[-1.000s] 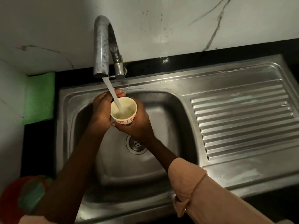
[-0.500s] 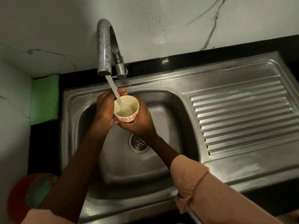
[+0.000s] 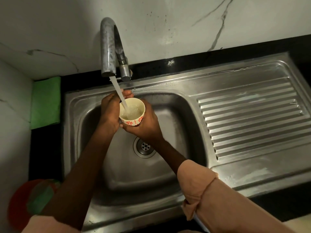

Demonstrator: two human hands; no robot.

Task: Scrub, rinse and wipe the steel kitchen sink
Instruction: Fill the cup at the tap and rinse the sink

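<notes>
1. Both hands, left hand (image 3: 109,113) and right hand (image 3: 146,125), wrap their grip round a small cup (image 3: 132,111), catching tap (image 3: 108,47) water, likely for rinsing.
2. The steel sink (image 3: 168,165) lies directly beneath the grip.

We see a black counter (image 3: 210,57) carrying the steel sink (image 3: 235,76), which is set into it and fills most of its width. Left of the sink, a folded green cloth (image 3: 45,100) lies on the counter against the pale wall. Nearer us than the cloth, off the sink's near left corner, sits a round red thing (image 3: 18,202) with something green on it, too blurred to name
</notes>
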